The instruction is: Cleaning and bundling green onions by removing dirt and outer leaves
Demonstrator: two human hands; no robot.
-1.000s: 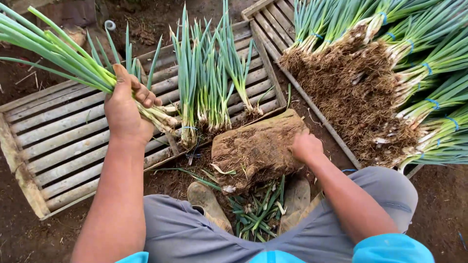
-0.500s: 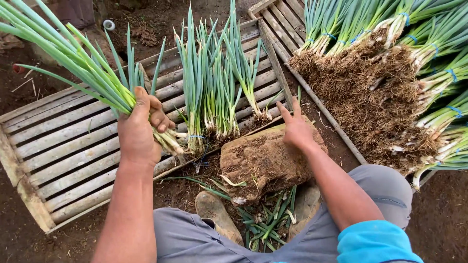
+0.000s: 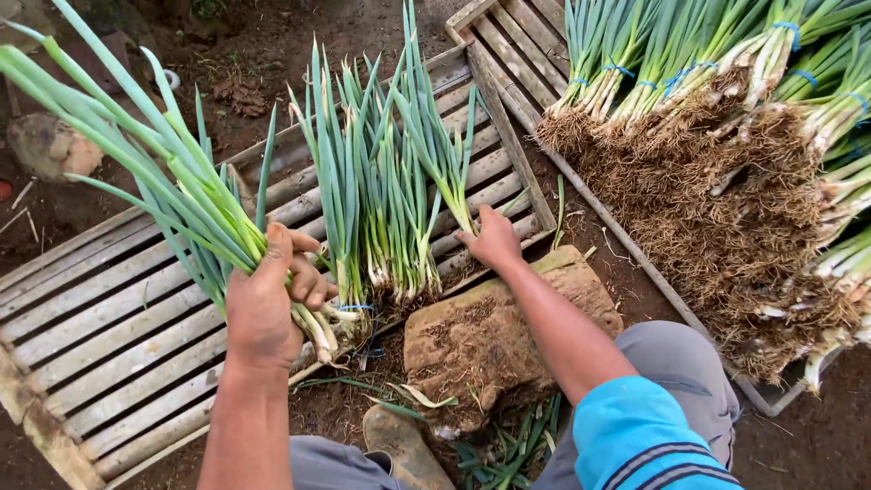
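Green, long-leaved spring onions with white stalks and muddy roots (image 3: 181,204) are held as a bunch in the left hand (image 3: 263,304), whose fingers (image 3: 308,281) are wrapped tight round the stalks just above the roots; the bunch leans up and to the left over a slatted wooden crate lying flat on the soil (image 3: 100,336). Just beside it, a second cluster of green spring onions (image 3: 390,200) lies on the same slats with its roots towards the person. The right hand (image 3: 494,240) rests at the base of the rightmost stalk of that cluster, its fingers bent round it, though a firm grip cannot be confirmed. The step in hand is judged to be the gathering of loose stalks into one bunch. A secure pinch low on the stalk would be called for, so that it can be lifted clear of its neighbours and laid with roots level against the held bunch. A brown, soil-crusted block (image 3: 490,340) lies between the knees. To the right, bundles of spring onions tied with blue bands (image 3: 689,82) are stacked on a second wooden crate (image 3: 508,45).
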